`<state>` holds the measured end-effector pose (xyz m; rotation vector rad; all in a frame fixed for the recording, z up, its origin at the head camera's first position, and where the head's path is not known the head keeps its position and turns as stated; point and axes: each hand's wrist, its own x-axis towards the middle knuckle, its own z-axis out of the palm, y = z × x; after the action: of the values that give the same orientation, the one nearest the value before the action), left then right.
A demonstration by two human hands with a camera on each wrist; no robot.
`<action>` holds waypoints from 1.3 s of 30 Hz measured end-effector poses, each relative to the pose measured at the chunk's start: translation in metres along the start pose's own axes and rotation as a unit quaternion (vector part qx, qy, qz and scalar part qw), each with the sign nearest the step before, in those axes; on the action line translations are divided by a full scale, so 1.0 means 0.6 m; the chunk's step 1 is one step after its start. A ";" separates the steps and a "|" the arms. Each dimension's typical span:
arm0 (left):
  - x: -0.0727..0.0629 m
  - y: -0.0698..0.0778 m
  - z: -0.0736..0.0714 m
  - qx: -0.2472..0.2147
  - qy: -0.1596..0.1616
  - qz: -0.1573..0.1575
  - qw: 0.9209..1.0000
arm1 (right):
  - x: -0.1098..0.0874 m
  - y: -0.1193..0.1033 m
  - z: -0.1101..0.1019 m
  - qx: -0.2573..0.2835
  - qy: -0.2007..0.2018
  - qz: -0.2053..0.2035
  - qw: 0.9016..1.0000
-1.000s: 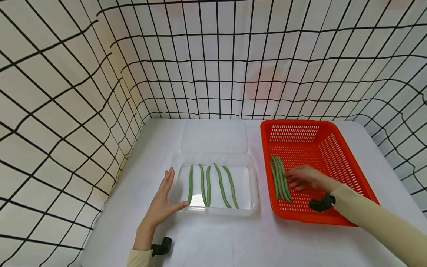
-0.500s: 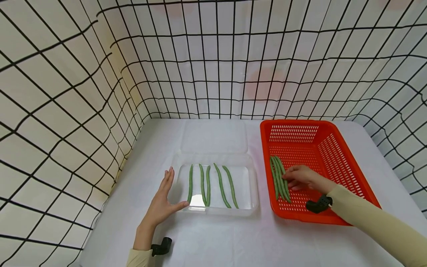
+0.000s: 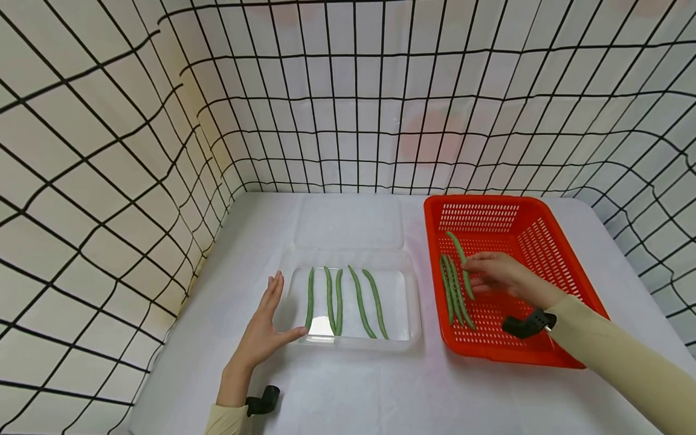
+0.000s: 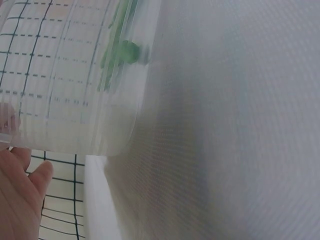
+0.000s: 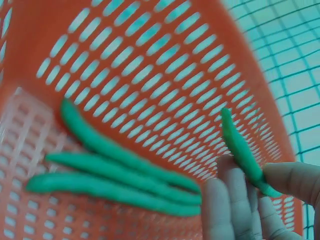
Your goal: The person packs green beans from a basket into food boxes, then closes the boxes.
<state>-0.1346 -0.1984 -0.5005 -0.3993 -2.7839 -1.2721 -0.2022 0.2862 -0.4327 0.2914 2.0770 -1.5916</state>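
Observation:
My right hand (image 3: 499,275) pinches one green bean (image 3: 460,257) between thumb and fingers, raised inside the red basket (image 3: 565,266). In the right wrist view that held green bean (image 5: 240,147) stands tilted above several loose beans, among them a green bean (image 5: 120,180) lying by the basket wall. My left hand (image 3: 261,335) has its fingers straight and its thumb out, at the left side of a clear plastic box (image 3: 410,302). Several green beans lie apart in the box, such as this green bean (image 3: 330,302). The left wrist view shows the clear box (image 4: 65,100) beside part of the hand.
The clear lid (image 3: 348,223) lies flat behind the box on the white tablecloth (image 3: 359,399). A black wire grid (image 3: 380,115) rises at the back and along both sides. The basket stands right of the box.
My right hand has picked one green bean off the group in the basket and moved it up and slightly away. My left hand stays in place.

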 end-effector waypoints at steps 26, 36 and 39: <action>0.000 -0.002 0.000 0.003 0.000 -0.004 1.000 | -0.020 -0.088 0.153 0.018 -0.086 -0.031 0.996; 0.001 0.000 0.001 0.001 0.000 -0.007 1.000 | -0.015 -0.093 0.186 0.011 -0.118 -0.022 0.993; 0.001 0.002 0.001 -0.001 0.001 -0.008 1.000 | -0.015 -0.090 0.183 0.011 -0.126 -0.025 0.992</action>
<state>-0.1349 -0.1971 -0.5003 -0.3754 -2.7897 -1.2783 -0.1908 0.1677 -0.4031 0.0412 1.8878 -1.5907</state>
